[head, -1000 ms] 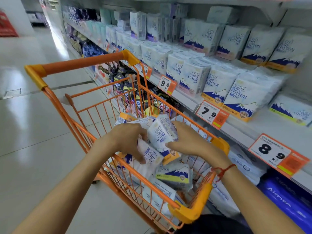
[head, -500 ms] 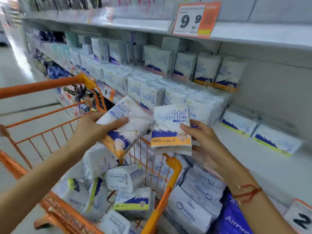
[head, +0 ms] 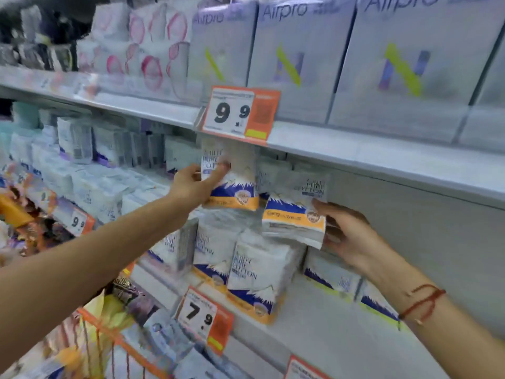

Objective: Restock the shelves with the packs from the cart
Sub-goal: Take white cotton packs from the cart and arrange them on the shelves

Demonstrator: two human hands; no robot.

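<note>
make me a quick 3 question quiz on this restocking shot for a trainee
1. True or false: each hand holds one cotton pad pack.
2. Which price tag hangs on the shelf edge just above the left hand's pack? A) 7.9 B) 9.9 C) 8.9
3. What is worn on the right wrist?

Key:
1. True: the left hand and right hand each grip one; the right hand's pack is lower.
2. B, the 9.9 tag.
3. A red string bracelet.
</note>
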